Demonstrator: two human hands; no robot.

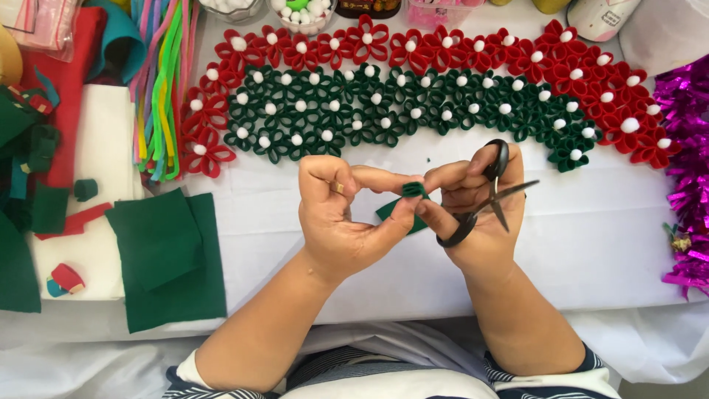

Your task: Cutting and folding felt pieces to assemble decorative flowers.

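A small folded green felt piece (413,190) is pinched at the centre of the view between the fingertips of the left hand (341,214) and the forefinger and thumb of the right hand (473,203), both hands being closed on it. Black-handled scissors (484,196) are also carried in the right hand, hooked over the fingers with the blades slightly parted and pointing toward four o'clock, clear of the felt. The felt is judged to be light, soft and springy, not fragile; a loop of it would likely unfold if released, so it is best held at the folded base, where the layers meet. A flat dark green strip (388,212) is seen just beneath the fingers. At twelve o'clock an arc of green felt flowers (413,111) is laid, bordered by red felt flowers (443,44), each with a white pompom centre. Green felt sheets (166,258) lie at nine o'clock, and purple tinsel (683,148) at three o'clock, on the white tablecloth (591,244).
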